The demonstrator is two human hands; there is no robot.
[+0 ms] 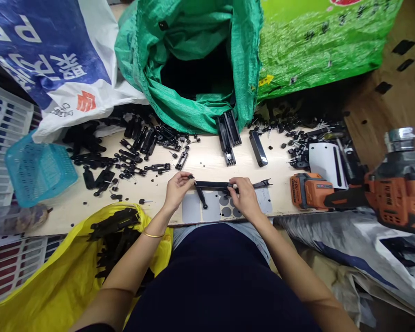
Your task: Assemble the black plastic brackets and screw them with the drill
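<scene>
The left end of a long black channel bar (210, 185) is pinched between thumb and fingertips of the left hand (177, 189), and its right end is grasped by the right hand (246, 198); the bar is held level above grey pads (210, 208) at the table's (207, 154) near edge. If either pinch were loosened, the slanting knob-ended arm (201, 198) beneath might be swung aside or dropped, and small fittings could be lost over the edge nearby. Misalignment might be caused by uneven pressure at the two ends. The bar is slim, straight and apparently plastic; the pads are flat and smooth. Pale wood-like grain is shown by the tabletop, and crinkled woven plastic by the green sack (200, 115).
</scene>
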